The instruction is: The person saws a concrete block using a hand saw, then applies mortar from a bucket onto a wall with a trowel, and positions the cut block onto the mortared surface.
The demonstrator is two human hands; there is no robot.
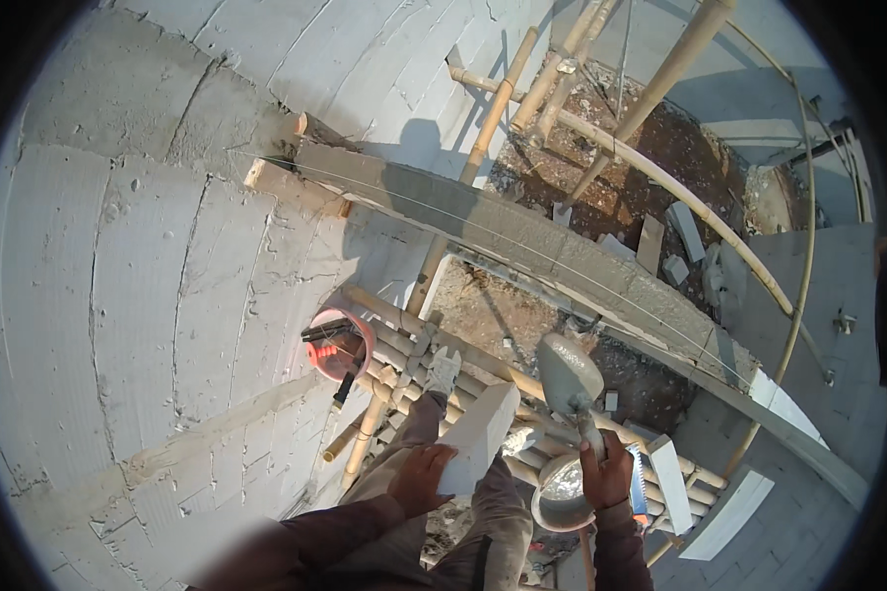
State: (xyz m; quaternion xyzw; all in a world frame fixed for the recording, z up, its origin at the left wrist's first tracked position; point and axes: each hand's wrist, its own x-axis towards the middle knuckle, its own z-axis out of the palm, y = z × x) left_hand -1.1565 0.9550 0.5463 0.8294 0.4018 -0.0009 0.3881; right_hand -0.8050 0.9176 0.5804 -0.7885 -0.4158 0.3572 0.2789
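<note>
My left hand (422, 480) grips the lower left side of a white lightweight block (483, 435), which is tilted in front of my legs. In my right hand (607, 471) is the handle of a trowel (569, 374); its broad grey blade points away from me and looks coated with mortar. Just below and left of that hand stands a bucket (560, 514) with pale grey mortar inside, partly hidden by the hand and wrist. Beyond the block and trowel, a mortar-topped beam of blocks (562, 258) runs across, with a thin string stretched along it.
I stand on a bamboo scaffold platform (473, 379). A pink bucket (363, 347) holding tools sits at its left. Right of my right hand are a saw (639, 483) and a white block (670, 483). Bamboo poles (675, 182) cross beyond the beam, above rubble-strewn ground. A block wall (138, 295) rises at left.
</note>
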